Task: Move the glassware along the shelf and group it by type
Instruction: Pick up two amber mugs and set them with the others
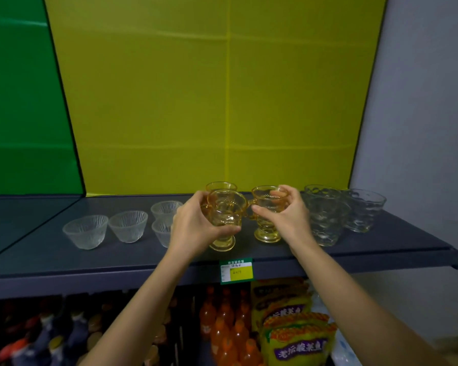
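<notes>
Both hands are working at the middle of the frame. The left hand [196,223] is wrapping its fingers round an amber footed cup [224,217], clamped on the bowl of it. The right hand [283,215] is pinching a second amber cup [269,207], fingers over the rim and thumb on the near side. The two cups are standing handle to handle, nearly touching. To me that looks like pairing: same colour, same shape, going into one cluster. A third amber cup [221,186] is standing just behind the left one, close to the yellow back panel [169,101]. Whether either foot is off the shelf [381,241], I cannot tell. Left of centre, the clear ribbed bowls [86,231] are sitting as their own group. Right of centre, the dimpled tumblers [324,215] are bunching together. So the amber set is taking the gap between them, I'd say, keeping the types apart.
</notes>
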### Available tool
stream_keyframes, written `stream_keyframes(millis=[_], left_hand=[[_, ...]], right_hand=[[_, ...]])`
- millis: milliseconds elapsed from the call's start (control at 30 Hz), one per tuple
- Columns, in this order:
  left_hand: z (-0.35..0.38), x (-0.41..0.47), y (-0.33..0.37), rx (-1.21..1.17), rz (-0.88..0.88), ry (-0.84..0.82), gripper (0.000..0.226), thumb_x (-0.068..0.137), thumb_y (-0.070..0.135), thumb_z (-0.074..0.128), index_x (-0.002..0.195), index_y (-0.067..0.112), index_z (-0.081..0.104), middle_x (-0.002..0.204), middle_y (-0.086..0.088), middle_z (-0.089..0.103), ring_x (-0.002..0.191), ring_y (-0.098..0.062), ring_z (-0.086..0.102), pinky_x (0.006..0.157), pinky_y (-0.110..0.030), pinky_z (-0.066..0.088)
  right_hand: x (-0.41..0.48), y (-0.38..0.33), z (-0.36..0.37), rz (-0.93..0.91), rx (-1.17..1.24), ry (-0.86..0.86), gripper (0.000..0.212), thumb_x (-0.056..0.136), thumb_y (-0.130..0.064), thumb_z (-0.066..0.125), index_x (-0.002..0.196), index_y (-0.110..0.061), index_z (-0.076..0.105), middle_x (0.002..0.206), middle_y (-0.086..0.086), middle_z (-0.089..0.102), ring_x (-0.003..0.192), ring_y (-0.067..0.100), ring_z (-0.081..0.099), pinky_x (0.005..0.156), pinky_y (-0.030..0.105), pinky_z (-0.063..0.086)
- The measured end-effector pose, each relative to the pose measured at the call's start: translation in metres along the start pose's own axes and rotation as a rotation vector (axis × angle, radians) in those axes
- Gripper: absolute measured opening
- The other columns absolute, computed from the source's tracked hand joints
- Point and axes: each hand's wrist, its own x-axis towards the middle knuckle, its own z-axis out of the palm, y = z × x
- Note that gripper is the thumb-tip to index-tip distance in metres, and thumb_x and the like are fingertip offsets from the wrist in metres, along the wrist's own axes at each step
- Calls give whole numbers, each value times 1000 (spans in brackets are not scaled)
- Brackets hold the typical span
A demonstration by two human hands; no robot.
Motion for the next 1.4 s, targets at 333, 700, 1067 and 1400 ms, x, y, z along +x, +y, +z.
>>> stream_keyframes(millis=[333, 700, 1067, 1400], left_hand=[[13, 10, -2, 115, -76, -21, 77, 50, 46, 84, 113, 13, 53, 107, -3, 66, 97, -20, 59, 74, -26, 41], [14, 28, -3, 194, -143, -99, 88, 45, 45, 86, 115, 10, 45, 116, -7, 62, 106, -25, 58, 90, -42, 46], [16, 32, -4, 330, -84, -96, 93, 60, 45, 79, 133, 9, 36, 133, -11, 49, 123, -27, 43, 101, -40, 37], [-72, -1, -11, 610, 119, 218, 30, 86, 31, 56, 111, 15, 56, 108, -2, 65, 101, -26, 58, 75, -36, 45]], right_hand=[[21, 21, 10, -1, -33, -6, 78, 60, -28, 84, 125, -16, 44, 119, 0, 60, 113, 18, 53, 96, 32, 42], [41, 34, 23, -19, -73, -20, 82, 63, -31, 83, 131, -15, 40, 129, 8, 54, 118, 23, 51, 99, 36, 43], [34, 24, 16, -42, -148, -133, 103, 67, -32, 79, 145, -13, 15, 152, 11, 27, 139, 27, 28, 109, 37, 28], [-1, -46, 30, -541, -367, -176, 40, 85, -23, 61, 123, -14, 53, 126, 3, 55, 118, 22, 47, 93, 27, 33]])
